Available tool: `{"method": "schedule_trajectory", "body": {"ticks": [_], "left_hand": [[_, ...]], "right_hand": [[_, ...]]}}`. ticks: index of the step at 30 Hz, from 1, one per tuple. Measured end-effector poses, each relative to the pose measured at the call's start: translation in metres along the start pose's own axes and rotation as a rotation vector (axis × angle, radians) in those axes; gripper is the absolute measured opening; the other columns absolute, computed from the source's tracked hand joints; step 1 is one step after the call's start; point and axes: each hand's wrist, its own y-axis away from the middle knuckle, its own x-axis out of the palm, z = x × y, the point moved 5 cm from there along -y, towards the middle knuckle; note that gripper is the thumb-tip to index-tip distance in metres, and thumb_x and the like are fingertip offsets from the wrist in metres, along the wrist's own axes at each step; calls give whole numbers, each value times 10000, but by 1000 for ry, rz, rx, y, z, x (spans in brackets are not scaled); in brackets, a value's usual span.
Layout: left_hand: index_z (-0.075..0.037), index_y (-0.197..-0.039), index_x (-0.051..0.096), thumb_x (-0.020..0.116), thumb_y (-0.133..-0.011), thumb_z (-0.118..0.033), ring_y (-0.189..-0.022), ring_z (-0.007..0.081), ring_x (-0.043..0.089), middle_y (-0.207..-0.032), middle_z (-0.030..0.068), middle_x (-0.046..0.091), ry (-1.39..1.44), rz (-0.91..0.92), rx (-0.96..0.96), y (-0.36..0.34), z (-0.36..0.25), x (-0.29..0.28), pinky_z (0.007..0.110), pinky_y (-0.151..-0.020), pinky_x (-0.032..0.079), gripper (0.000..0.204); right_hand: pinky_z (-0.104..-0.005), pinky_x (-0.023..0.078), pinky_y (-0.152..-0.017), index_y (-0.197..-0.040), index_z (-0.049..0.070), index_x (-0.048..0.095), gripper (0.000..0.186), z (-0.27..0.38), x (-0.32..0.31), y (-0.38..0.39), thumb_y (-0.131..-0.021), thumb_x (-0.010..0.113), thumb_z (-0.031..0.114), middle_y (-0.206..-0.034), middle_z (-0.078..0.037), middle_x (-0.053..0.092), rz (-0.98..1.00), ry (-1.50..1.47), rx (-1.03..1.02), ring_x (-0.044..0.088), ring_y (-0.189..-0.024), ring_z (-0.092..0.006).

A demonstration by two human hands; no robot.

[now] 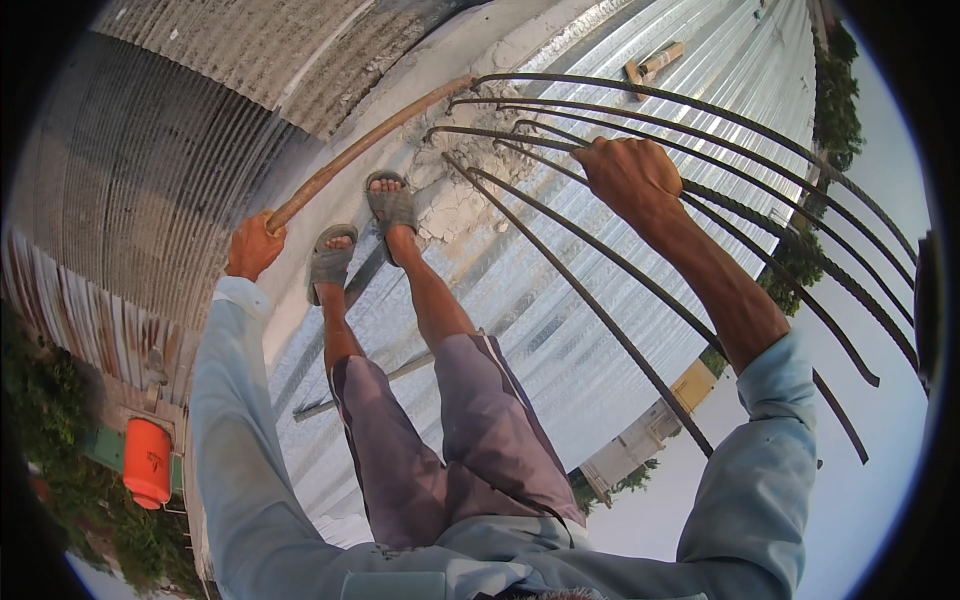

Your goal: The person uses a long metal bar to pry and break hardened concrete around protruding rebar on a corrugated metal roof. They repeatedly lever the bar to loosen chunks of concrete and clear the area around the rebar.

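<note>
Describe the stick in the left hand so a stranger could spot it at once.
Find the grey corrugated sheeting at upper left. Beside it, a stick slants from the left hand up toward the bases of several bars. It is brown and wooden-looking, unlike the dark, ribbed bars.

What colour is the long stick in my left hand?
Brown: the long wooden stick shows best in the head view.

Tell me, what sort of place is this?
Probably a rooftop building site: bare steel bars stick out of rough, broken concrete, shiny corrugated sheeting lies alongside, and treetops and sky show beyond the edge.
</note>
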Motion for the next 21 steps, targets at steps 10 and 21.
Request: {"method": "schedule_trajectory", "body": {"ticks": [10, 21], "left_hand": [[-19, -1085, 681, 648, -859, -255, -919, 447, 685, -1010, 259, 706, 51, 52, -12, -11, 15, 11, 520, -817, 562, 329], [-74, -1107, 637, 628, -905, -291, -887, 384, 696, -1059, 161, 687, -284, -326, 166, -5, 10, 6, 495, -772, 568, 297]], "right_hand": [[-356, 583, -579, -894, 148, 772, 172, 3, -2, 1, -910, 601, 133, -795, -81, 735, -45, -55, 7, 739, -713, -239], [-334, 565, -533, -1063, 181, 747, 227, 1, 7, -4, -925, 588, 94, -809, -56, 728, 22, 29, 2, 720, -665, -197]]}}
